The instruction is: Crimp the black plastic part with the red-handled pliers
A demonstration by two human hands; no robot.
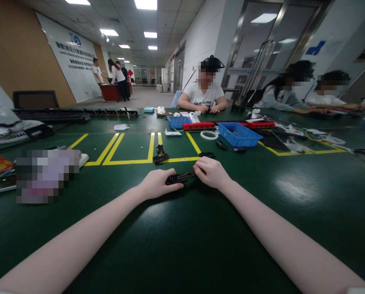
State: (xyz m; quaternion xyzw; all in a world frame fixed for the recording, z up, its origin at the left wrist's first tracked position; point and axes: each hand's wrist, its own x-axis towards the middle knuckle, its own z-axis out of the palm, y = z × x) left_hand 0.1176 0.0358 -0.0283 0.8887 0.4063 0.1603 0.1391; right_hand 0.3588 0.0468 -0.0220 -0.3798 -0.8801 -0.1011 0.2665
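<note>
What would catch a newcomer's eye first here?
Near the centre, the left hand holds a black part, with the right hand close beside it. Just beyond, bright yellow tape marks the green table. Farther back, right of centre, stands the larger blue tray; opposite sits a person in a white T-shirt.

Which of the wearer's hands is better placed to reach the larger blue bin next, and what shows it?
Probably the right hand: it is nearer the larger blue bin, while the left hand lies farther off, holding a black part.
</note>
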